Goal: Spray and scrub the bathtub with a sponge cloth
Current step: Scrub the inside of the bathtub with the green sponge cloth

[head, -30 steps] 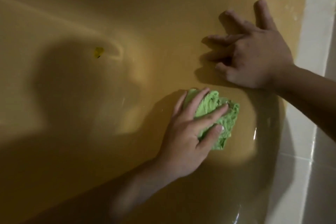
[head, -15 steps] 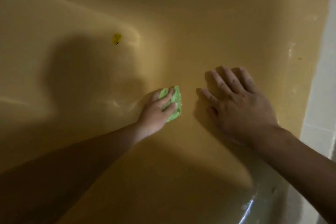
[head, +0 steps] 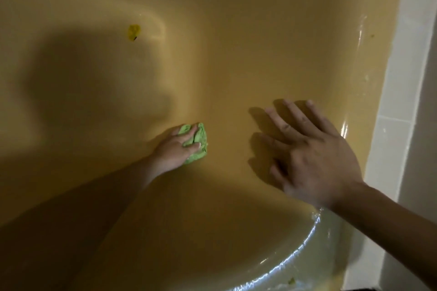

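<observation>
The green sponge cloth is pressed, bunched, against the bathtub interior by the left hand, its grip curled over it. The right hand is spread, holding nothing. The cloth is judged soft and light (slippery if wet), best gathered centrally.

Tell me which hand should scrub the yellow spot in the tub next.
Left. The left hand grips the green sponge cloth against the bathtub and lies nearer the yellow spot; the right hand is spread open, holding nothing, farther away.
</observation>
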